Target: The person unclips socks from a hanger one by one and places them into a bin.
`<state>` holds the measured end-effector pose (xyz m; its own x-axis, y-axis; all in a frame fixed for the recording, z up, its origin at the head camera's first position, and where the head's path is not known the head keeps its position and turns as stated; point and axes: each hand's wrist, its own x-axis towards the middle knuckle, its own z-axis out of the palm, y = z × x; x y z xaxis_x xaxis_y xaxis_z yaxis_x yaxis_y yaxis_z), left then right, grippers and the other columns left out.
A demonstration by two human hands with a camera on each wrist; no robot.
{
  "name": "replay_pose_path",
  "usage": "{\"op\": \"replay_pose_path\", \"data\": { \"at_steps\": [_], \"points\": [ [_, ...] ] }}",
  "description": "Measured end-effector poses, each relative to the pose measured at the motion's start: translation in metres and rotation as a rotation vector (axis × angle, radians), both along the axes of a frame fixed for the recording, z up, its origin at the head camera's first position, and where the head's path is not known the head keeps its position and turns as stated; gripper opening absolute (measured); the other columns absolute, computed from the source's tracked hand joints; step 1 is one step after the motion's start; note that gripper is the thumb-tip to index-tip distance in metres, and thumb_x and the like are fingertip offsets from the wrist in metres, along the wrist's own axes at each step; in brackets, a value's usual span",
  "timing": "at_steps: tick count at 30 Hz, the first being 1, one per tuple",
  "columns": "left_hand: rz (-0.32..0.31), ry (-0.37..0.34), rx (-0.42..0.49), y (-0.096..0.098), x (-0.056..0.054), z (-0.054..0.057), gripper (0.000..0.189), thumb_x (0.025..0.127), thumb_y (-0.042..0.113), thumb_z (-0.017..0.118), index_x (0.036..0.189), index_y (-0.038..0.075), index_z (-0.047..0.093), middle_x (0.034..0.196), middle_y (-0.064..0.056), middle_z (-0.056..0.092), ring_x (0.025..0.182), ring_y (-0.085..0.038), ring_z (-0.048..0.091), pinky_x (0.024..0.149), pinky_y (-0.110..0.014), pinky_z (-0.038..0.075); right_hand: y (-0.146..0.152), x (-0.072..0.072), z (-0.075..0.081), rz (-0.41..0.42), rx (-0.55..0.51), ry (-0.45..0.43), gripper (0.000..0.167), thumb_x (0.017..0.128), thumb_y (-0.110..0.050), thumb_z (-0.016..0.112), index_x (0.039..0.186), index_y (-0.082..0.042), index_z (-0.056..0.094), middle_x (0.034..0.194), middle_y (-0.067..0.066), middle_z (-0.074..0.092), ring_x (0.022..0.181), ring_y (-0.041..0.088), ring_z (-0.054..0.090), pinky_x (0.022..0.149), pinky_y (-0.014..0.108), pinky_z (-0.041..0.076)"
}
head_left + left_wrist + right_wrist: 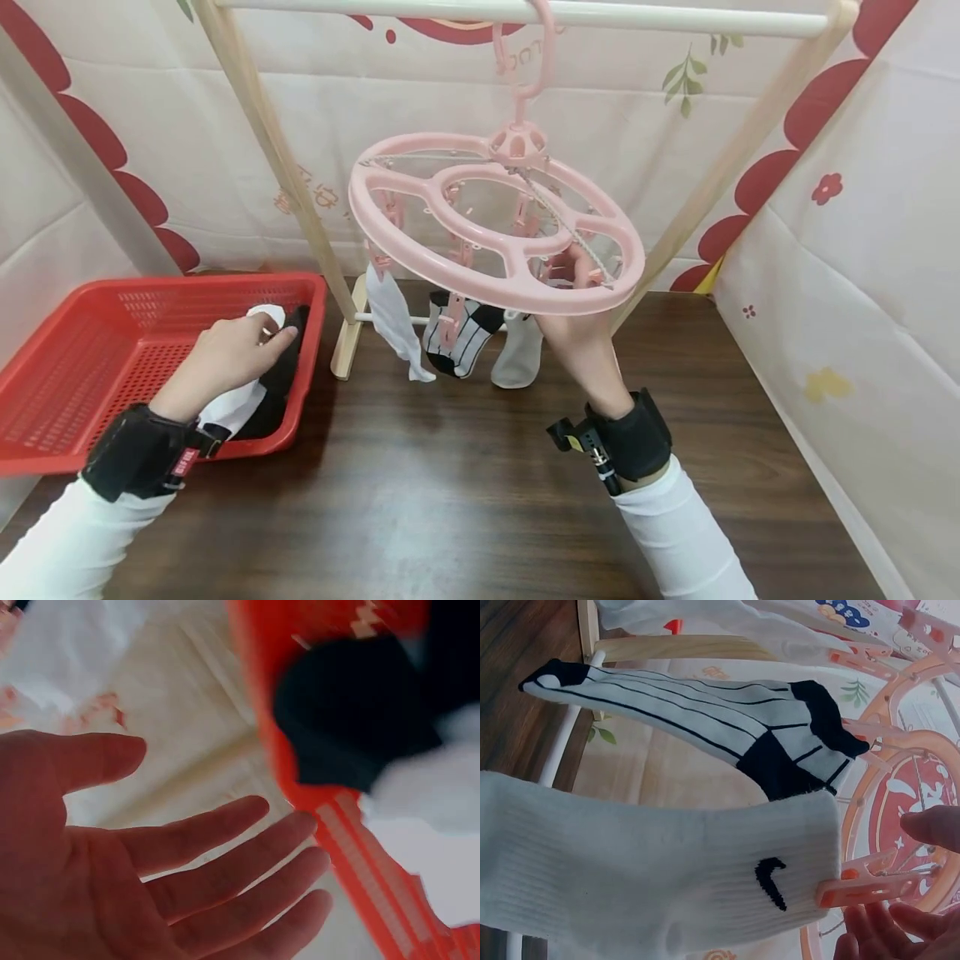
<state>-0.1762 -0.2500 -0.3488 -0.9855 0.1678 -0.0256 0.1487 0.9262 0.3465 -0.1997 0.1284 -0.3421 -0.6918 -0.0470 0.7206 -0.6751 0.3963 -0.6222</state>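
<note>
My left hand [234,360] reaches over the right end of the red basket [142,354], its fingers relaxed and holding nothing. Close below it in the basket lie a black sock [281,379] and a white sock [234,406]. My right hand [577,346] is raised to the rim of the pink round clip hanger [442,262], partly hidden behind it. In the right wrist view, its thumb and fingers stand apart around a pink clip [874,889]. That clip bites the cuff of a white sock [652,862] with a black tick mark.
A striped black-and-white sock [468,333] and a thin white sock [393,325] also hang from the hanger. The hanger's hook goes over a white bar [660,18] on a wooden frame [281,158]. Patterned cloth walls [840,275] enclose the brown table [450,500].
</note>
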Motion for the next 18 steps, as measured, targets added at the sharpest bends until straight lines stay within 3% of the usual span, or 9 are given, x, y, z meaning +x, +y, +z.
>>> {"op": "replay_pose_path", "data": {
  "at_steps": [3, 8, 11, 18],
  "points": [
    [-0.063, 0.1, 0.021, 0.018, 0.01, 0.0, 0.029, 0.093, 0.023, 0.058, 0.095, -0.005, 0.062, 0.069, -0.005, 0.062, 0.065, -0.025, 0.058, 0.059, -0.042, 0.043, -0.002, 0.002, 0.002, 0.038, 0.014, 0.02, 0.043, 0.085, 0.004, 0.068, 0.122, 0.009, 0.047, 0.104, 0.023, 0.054, 0.094, 0.029, 0.054, 0.083, 0.039, 0.042],
    [-0.174, 0.248, 0.092, 0.057, 0.027, 0.002, 0.014, 0.086, 0.016, 0.066, 0.087, 0.003, 0.062, 0.068, 0.001, 0.061, 0.062, -0.018, 0.057, 0.057, -0.039, 0.044, -0.007, 0.019, 0.018, 0.064, 0.032, -0.005, 0.036, 0.088, 0.006, 0.063, 0.122, 0.01, 0.05, 0.104, 0.025, 0.056, 0.088, 0.028, 0.051, 0.079, 0.032, 0.04],
    [-0.232, 0.271, 0.13, 0.079, 0.034, 0.001, 0.013, 0.084, 0.014, 0.07, 0.09, 0.004, 0.064, 0.072, 0.0, 0.063, 0.065, -0.019, 0.059, 0.058, -0.04, 0.046, -0.006, 0.023, 0.02, 0.034, 0.059, -0.032, 0.032, 0.088, 0.006, 0.064, 0.118, 0.012, 0.054, 0.103, 0.026, 0.057, 0.087, 0.029, 0.052, 0.077, 0.031, 0.04],
    [-0.308, 0.249, 0.238, 0.119, 0.038, -0.016, 0.009, 0.084, 0.011, 0.07, 0.089, 0.006, 0.065, 0.076, 0.0, 0.064, 0.072, -0.018, 0.062, 0.063, -0.036, 0.048, 0.003, 0.01, 0.003, 0.008, 0.092, -0.05, 0.03, 0.087, 0.0, 0.068, 0.115, 0.007, 0.06, 0.103, 0.018, 0.061, 0.089, 0.024, 0.053, 0.076, 0.028, 0.04]
  ]
}}
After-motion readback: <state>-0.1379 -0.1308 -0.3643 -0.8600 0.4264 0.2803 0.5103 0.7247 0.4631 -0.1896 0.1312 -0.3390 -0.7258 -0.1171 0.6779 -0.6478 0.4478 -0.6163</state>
